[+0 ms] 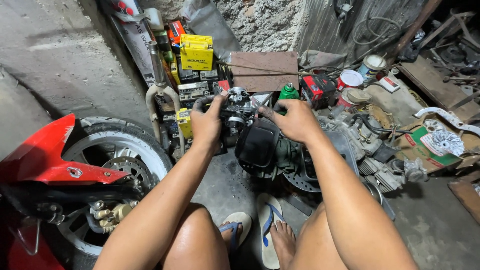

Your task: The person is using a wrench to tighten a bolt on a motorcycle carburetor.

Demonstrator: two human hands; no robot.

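Fingers of the left hand [206,121] curl around a small metal engine part [236,112], gripping its left side; the right hand [295,120] pinches the same part from the right, thumb and forefinger closed on it. Both forearms reach forward, elbows out over bare knees. Directly beneath the hands sits a black rounded cover [257,145], touching the part's underside. Room is tight: a stack of batteries [196,70] crowds just beyond the left hand, an engine block [370,145] lies right of the right hand, and a red motorcycle's front wheel [117,155] stands left of the left forearm. Bare concrete floor [430,220] opens only nearer the sandalled feet [260,230].
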